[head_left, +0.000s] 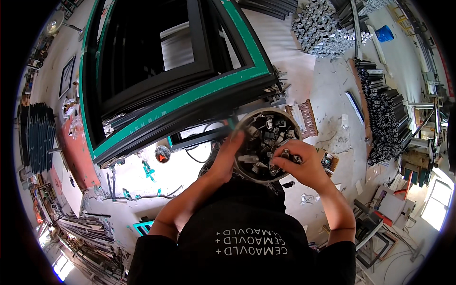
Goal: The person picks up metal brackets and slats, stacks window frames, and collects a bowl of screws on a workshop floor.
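A round bucket (247, 178) is in front of my body, with several small silver and dark metal fittings (268, 130) lying loose in it. My left hand (229, 154) is at the bucket's left rim, closed against its side, its fingertips smeared by motion. Over the right side of the bucket's mouth, my right hand (299, 161) has its fingers curled in a pinch. Small metal fittings show between its thumb and fingers. Just beyond the bucket stands a large black frame (190, 85) with green film strips along its edges.
Stacked dark profiles (384, 114) lie on the right. A pile of silver metal pieces (320, 31) and a blue bucket (384, 33) are at the far right. A small open box (328, 161) sits right of my right hand. Green scraps (148, 170) litter the floor at left.
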Action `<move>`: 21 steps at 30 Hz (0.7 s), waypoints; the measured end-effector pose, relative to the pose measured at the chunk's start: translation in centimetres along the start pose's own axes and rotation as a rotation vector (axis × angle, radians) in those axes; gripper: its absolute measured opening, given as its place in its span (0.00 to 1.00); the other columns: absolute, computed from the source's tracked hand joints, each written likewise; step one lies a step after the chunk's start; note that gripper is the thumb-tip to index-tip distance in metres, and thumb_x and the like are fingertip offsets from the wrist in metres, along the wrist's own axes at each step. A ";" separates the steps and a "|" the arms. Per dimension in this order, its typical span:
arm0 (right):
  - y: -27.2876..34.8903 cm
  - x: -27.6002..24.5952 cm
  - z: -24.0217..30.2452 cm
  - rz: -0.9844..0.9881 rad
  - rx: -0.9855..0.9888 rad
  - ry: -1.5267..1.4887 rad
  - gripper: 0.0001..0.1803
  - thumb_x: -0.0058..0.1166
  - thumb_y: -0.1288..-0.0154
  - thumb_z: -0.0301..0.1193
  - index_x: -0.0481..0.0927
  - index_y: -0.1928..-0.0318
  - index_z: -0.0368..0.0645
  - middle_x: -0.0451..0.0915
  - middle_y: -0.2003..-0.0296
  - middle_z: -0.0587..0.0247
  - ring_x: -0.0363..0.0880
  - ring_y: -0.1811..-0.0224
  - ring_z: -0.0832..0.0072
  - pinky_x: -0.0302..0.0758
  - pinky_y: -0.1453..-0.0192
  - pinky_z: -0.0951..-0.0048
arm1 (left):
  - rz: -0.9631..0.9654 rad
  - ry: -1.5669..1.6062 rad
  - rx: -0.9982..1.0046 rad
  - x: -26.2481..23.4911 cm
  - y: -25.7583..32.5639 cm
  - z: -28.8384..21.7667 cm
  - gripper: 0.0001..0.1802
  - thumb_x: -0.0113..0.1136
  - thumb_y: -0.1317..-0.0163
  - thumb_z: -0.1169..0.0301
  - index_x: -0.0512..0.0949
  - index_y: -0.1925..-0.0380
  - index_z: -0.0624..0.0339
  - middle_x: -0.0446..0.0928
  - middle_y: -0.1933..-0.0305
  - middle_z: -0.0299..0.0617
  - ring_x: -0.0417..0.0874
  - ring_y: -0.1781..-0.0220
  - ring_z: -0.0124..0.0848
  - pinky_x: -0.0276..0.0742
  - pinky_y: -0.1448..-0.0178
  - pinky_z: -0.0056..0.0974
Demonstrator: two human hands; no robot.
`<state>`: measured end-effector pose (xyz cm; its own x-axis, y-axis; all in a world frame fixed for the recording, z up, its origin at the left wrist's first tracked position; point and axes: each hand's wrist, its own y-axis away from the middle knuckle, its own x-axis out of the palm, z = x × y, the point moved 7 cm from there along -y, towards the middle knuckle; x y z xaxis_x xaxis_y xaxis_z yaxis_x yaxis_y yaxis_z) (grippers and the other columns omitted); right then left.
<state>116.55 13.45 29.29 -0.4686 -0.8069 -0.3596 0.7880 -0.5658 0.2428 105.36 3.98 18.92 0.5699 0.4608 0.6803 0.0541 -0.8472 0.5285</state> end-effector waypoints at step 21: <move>0.3 -0.9 -0.5 0.064 0.113 -1.229 0.17 0.58 0.50 0.42 0.72 0.70 0.41 0.74 0.69 0.53 0.70 0.81 0.76 0.52 0.91 0.88 | -0.089 0.020 -0.010 -0.4 0.4 -1.0 0.31 0.43 0.35 0.51 0.58 0.40 0.60 0.67 0.42 0.45 0.70 0.42 0.36 0.68 0.40 0.39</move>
<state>117.41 14.13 29.26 -0.5424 -0.4226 0.7261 0.8130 -0.4818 0.3270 104.37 3.73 19.34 0.5465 0.5394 0.6406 0.0951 -0.7999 0.5925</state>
